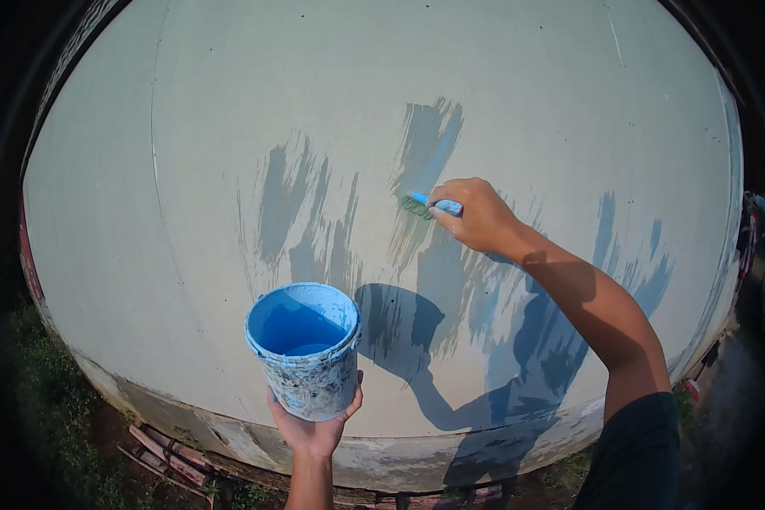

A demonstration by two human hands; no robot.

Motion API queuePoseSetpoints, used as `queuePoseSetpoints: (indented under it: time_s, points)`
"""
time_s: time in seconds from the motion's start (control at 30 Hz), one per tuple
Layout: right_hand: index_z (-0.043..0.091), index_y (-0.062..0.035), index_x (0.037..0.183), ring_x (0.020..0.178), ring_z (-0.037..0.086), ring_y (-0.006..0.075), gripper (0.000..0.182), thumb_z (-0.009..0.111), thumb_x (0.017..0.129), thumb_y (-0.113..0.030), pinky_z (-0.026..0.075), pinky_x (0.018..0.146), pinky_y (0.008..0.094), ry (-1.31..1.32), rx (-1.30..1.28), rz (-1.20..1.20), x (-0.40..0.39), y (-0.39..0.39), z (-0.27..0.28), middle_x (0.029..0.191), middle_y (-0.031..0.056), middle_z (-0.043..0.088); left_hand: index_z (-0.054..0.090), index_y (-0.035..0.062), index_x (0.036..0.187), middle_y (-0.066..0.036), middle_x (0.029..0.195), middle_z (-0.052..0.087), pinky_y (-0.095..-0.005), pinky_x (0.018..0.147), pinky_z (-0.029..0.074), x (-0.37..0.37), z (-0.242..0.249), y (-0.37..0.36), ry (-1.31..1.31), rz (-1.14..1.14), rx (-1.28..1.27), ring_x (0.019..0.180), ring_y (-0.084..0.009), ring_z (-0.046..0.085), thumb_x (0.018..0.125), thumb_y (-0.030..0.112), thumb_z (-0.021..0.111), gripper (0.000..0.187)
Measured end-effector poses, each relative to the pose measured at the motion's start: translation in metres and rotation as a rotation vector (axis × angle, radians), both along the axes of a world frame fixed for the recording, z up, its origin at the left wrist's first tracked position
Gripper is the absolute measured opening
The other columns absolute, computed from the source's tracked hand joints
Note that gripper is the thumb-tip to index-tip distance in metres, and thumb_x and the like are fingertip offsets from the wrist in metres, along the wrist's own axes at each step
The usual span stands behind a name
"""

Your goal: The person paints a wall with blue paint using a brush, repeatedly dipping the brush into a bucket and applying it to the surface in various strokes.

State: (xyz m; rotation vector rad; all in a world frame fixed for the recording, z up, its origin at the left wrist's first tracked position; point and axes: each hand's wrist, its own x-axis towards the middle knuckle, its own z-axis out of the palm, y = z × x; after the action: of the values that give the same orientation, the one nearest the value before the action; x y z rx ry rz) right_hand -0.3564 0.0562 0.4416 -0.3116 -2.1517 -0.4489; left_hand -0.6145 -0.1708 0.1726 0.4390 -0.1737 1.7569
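Observation:
My left hand (pixel 314 432) is closed around the lower part of a paint bucket (pixel 313 382), holding it up from below in front of the wall. Blue paint (pixel 306 349) lies inside it, and its outside is smeared with blue and dark splashes. In my right hand (pixel 478 214) is a paintbrush (pixel 444 205) with a blue-stained handle. Its greenish bristles touch the wall (pixel 229 76) or sit very close to it. Streaky blue-grey brush strokes (pixel 433 140) run above, beside and below the brush.
Dark shadows of the bucket and my body fall across the wall's lower middle. Along the wall's foot runs a stained concrete base (pixel 399 450). Wooden planks (pixel 170 455) lie on the ground at lower left, near grass (pixel 47 382).

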Motion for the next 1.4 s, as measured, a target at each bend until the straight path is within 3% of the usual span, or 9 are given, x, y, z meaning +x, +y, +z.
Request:
queuePoseSetpoints:
  time_s: [0.13,0.3,0.5,0.67,0.8,0.97,1.13,1.2,1.4]
  points:
    - [0.077,-0.0046,0.105,0.091,0.074,0.0342,0.018,0.078,0.088,-0.003,0.062,0.084,0.0441,0.2,0.4,-0.175,0.011,0.005,0.052,0.097,0.0142,0.073,0.031,0.013,0.173,-0.029,0.171,0.035,-0.0709,0.115,0.045,0.001,-0.002,-0.001,-0.016,-0.013,-0.01,0.148,-0.0565,0.043,0.102,0.074,0.043,0.095]
    - [0.069,-0.0038,0.09,0.092,0.074,0.0315,0.015,0.08,0.081,-0.001,0.066,0.072,0.045,-0.089,0.473,-0.173,-0.034,0.013,-0.047,0.09,0.0136,0.067,0.03,0.0133,0.174,-0.028,0.172,0.034,-0.0715,0.117,0.043,-0.001,-0.004,0.001,-0.032,-0.019,0.002,0.149,-0.0569,0.042,0.101,0.075,0.044,0.096]
    - [0.079,-0.0024,0.108,0.095,0.074,0.0363,0.026,0.078,0.083,-0.002,0.062,0.083,0.049,-0.422,-0.178,0.125,-0.073,-0.017,-0.13,0.097,0.0175,0.072,0.03,0.0149,0.174,-0.027,0.173,0.034,-0.0714,0.118,0.043,-0.003,-0.011,0.001,-0.031,0.01,-0.025,0.15,-0.057,0.041,0.099,0.076,0.047,0.098]
    - [0.08,-0.0009,0.11,0.097,0.075,0.0423,0.018,0.076,0.093,-0.008,0.06,0.088,0.0515,-0.148,-0.184,-0.038,-0.049,-0.019,-0.012,0.101,0.022,0.077,0.03,0.0144,0.174,-0.028,0.172,0.034,-0.071,0.118,0.043,-0.004,-0.006,0.002,0.001,0.005,-0.017,0.15,-0.0558,0.042,0.099,0.076,0.048,0.099]
    - [0.079,-0.0035,0.104,0.091,0.075,0.0383,0.014,0.076,0.09,-0.004,0.062,0.083,0.0479,0.134,0.3,-0.182,-0.036,-0.021,0.076,0.094,0.0183,0.074,0.031,0.0133,0.174,-0.028,0.171,0.035,-0.0706,0.117,0.043,-0.004,-0.006,0.001,-0.003,-0.05,0.015,0.149,-0.0555,0.043,0.1,0.075,0.044,0.097]
    - [0.076,-0.0039,0.109,0.097,0.074,0.0321,0.032,0.086,0.078,0.0,0.063,0.083,0.0457,-0.032,0.451,-0.278,-0.056,-0.005,0.043,0.101,0.0142,0.073,0.031,0.0132,0.173,-0.029,0.17,0.037,-0.07,0.117,0.044,-0.009,-0.008,0.003,0.022,-0.06,-0.011,0.147,-0.0552,0.046,0.101,0.075,0.041,0.096]
    - [0.079,-0.0037,0.104,0.097,0.077,0.0377,0.02,0.085,0.086,-0.008,0.064,0.086,0.0461,-0.326,0.228,-0.001,-0.089,-0.024,-0.074,0.101,0.0185,0.076,0.031,0.0149,0.174,-0.027,0.173,0.033,-0.0707,0.115,0.044,-0.017,-0.008,0.001,-0.006,-0.09,-0.04,0.15,-0.0586,0.038,0.099,0.077,0.046,0.098]
    - [0.081,-0.0025,0.112,0.099,0.077,0.0398,0.024,0.084,0.089,-0.011,0.061,0.089,0.0476,-0.33,-0.399,0.06,-0.095,-0.033,-0.094,0.105,0.0213,0.078,0.031,0.0149,0.174,-0.027,0.173,0.033,-0.0704,0.116,0.044,-0.019,-0.01,0.0,0.005,-0.108,-0.049,0.15,-0.0587,0.038,0.099,0.077,0.046,0.099]
    - [0.082,-0.0025,0.111,0.095,0.076,0.0378,0.019,0.079,0.094,-0.009,0.059,0.085,0.0435,-0.104,-0.225,-0.01,-0.062,-0.025,-0.007,0.104,0.0201,0.079,0.03,0.0143,0.174,-0.028,0.172,0.033,-0.0704,0.115,0.045,-0.023,-0.008,0.004,0.007,-0.171,-0.029,0.149,-0.0586,0.041,0.099,0.077,0.045,0.098]
